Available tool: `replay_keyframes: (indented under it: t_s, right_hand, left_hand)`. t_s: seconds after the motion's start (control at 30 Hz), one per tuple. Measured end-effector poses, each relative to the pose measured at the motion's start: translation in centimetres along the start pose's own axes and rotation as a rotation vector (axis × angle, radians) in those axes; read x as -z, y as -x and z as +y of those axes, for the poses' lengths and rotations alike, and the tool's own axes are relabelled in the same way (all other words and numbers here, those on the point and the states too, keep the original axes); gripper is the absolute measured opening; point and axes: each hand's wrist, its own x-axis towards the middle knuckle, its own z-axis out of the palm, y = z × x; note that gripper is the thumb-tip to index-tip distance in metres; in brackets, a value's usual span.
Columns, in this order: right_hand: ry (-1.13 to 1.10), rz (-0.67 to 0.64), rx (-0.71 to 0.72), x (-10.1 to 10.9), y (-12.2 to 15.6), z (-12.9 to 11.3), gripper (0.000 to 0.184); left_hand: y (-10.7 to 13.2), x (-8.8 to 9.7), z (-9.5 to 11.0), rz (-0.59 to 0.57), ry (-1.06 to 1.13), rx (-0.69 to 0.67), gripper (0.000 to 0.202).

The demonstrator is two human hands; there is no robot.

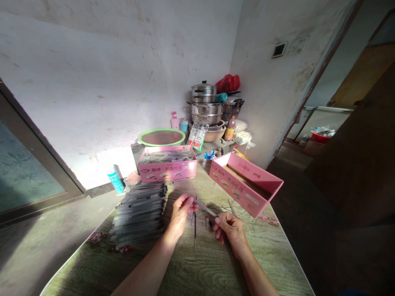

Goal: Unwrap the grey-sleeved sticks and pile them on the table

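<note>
Pinching slim grey stick at both ends, left hand at ten o'clock, right hand at four.

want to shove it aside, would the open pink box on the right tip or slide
The pink box looks like thin card, nearly empty: probably light, sliding easily. It sits at the table edge, so it might tip off.

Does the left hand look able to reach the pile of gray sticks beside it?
Probably yes. The pile of gray sticks lies just beside the left hand with nothing between; only the thin stick it pinches with the right hand occupies it.
</note>
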Motion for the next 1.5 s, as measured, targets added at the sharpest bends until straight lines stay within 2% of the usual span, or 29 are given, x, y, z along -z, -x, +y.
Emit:
replay_keyframes:
  t_s: [0.43, 0.87, 1.07, 1.27, 1.37, 1.5]
  right_hand:
    - [0.042, -0.029, -0.008, 0.3, -0.1, 0.6, 0.049]
    - [0.081, 0.006, -0.007, 0.1, -0.2, 0.5, 0.048]
    - [0.087, -0.036, -0.034, 0.0, -0.3, 0.7, 0.05]
    - [0.11, 0.047, 0.008, 0.5, -0.6, 1.0, 0.043]
    - [0.295, 0.114, 0.079, 1.0, -0.7, 1.2, 0.031]
    - [0.901, 0.26, 0.203, 0.2, -0.2, 0.7, 0.013]
  left_hand:
    - [-0.2, 0.2, -0.2, 0.004, -0.004, -0.001, 0.035]
    - [-0.2, 0.2, -0.1, 0.013, -0.005, 0.009, 0.035]
    - [-0.2, 0.3, -0.2, 0.018, -0.003, 0.003, 0.032]
    - [-0.6, 0.6, 0.0, 0.068, 0.023, -0.02, 0.034]
    - [-0.9, 0.8, 0.1, 0.125, 0.044, -0.046, 0.035]
    - [-1.1, 0.9, 0.0, 0.159, 0.043, -0.057, 0.034]
